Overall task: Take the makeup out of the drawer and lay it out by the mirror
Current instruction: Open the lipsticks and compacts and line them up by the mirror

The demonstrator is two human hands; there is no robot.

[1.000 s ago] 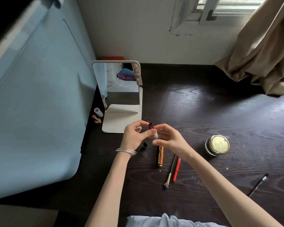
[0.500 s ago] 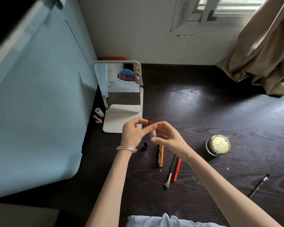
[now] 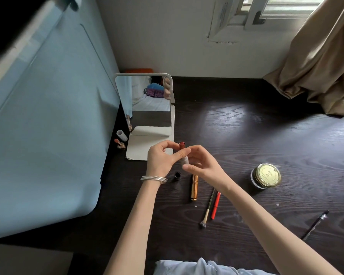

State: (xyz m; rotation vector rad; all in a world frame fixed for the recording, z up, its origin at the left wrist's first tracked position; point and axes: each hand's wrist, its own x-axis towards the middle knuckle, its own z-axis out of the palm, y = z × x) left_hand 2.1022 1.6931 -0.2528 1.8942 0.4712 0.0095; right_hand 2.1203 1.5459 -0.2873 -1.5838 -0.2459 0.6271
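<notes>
Both hands met just in front of the mirror [image 3: 147,100], a rounded-corner glass on a flat pale base, standing at the far left of the dark wood-grain desk [image 3: 256,135]. The open lipstick [image 3: 183,153] stood upright between them, its matte brick-red bullet on top of a pale cylindrical barrel. The left hand [image 3: 161,161] had thumb and forefinger closed on the barrel, thin metal bangles [image 3: 153,178] at its wrist. The right hand [image 3: 202,165] pinched the barrel's lower end, its other fingers spread loose. Just near of the hands lay a small dark cap [image 3: 177,175] and a shiny gold tube [image 3: 194,187]; then a slim brush [image 3: 208,209] and a red pencil [image 3: 215,205] side by side. To the right sat a round jar [image 3: 266,176] with a gold lid, its print too small to read.
</notes>
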